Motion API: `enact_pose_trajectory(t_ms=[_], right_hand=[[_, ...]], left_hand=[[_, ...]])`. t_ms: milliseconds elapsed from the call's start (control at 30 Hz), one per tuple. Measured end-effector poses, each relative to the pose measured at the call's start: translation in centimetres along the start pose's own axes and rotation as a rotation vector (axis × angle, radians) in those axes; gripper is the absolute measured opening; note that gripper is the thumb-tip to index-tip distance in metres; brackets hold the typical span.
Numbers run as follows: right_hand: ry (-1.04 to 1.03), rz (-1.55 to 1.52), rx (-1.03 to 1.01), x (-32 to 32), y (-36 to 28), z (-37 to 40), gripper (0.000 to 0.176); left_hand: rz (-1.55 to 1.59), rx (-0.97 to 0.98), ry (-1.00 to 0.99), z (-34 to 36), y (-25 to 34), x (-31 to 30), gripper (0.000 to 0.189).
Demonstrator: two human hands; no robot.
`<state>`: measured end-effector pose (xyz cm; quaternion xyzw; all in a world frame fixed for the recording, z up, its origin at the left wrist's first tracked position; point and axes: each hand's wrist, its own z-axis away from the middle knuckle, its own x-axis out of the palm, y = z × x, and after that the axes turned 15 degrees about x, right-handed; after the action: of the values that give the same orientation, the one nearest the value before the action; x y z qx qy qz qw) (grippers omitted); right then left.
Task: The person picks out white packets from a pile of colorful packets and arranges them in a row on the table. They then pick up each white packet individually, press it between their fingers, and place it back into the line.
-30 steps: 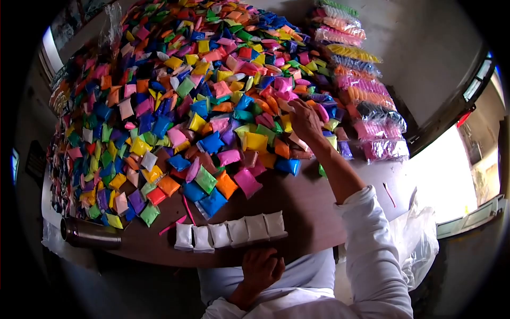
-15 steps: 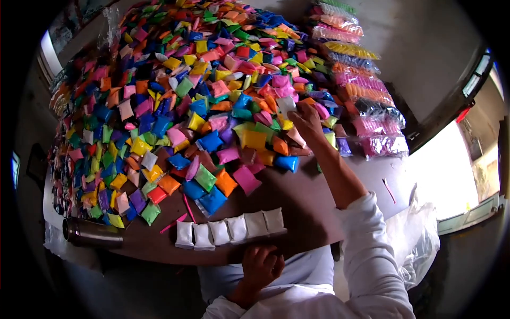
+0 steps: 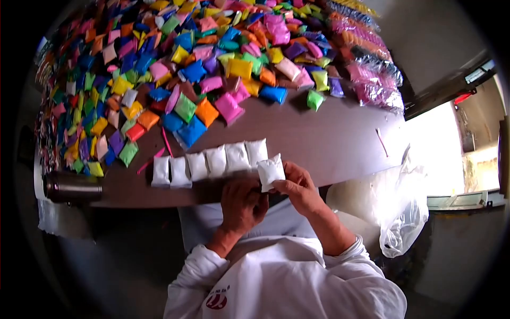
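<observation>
My right hand (image 3: pixel 298 187) pinches a small white packet (image 3: pixel 271 171) between thumb and fingers, just above the table's front edge. Close by on its left, my left hand (image 3: pixel 242 204) is closed with its fingers curled, and nothing shows in it. Behind both hands, a row of several white packets (image 3: pixel 215 161) lies side by side on the brown table (image 3: pixel 319 135). The held packet overlaps the right end of this row in view.
A broad heap of colourful packets (image 3: pixel 207 82) covers the far and left table. Clear bags of packets (image 3: pixel 374 85) line the right side. A metal flask (image 3: pixel 73 188) lies front left. Pink tools (image 3: pixel 167 142) lie behind the row. A plastic bag (image 3: pixel 401 226) hangs at right.
My right hand has come back from the heap to the front edge, bringing a white packet. My left hand has moved up beside it. The camera view has tilted down.
</observation>
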<state>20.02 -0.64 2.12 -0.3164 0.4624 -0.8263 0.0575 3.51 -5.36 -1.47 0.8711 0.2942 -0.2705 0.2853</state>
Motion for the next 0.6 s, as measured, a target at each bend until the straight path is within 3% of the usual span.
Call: enact_pose_trajectory(t_ms=[167,267,600], right_hand=[[0.13,0.014,-0.091,0.8,2.6,2.9,0.032],[0.333,0.165,-0.129,0.4,2.5,3.8,0.034],[0.121,0.08,-0.082,1.1,4.4,4.1,0.03]], left_hand=[[0.08,-0.004,-0.044,0.0,0.4,-1.1,0.02],[0.192,-0.041,-0.029,-0.2,0.4,-1.6,0.027],[0.226,-0.075,-0.046,0.6,1.7,-1.7,0.021]])
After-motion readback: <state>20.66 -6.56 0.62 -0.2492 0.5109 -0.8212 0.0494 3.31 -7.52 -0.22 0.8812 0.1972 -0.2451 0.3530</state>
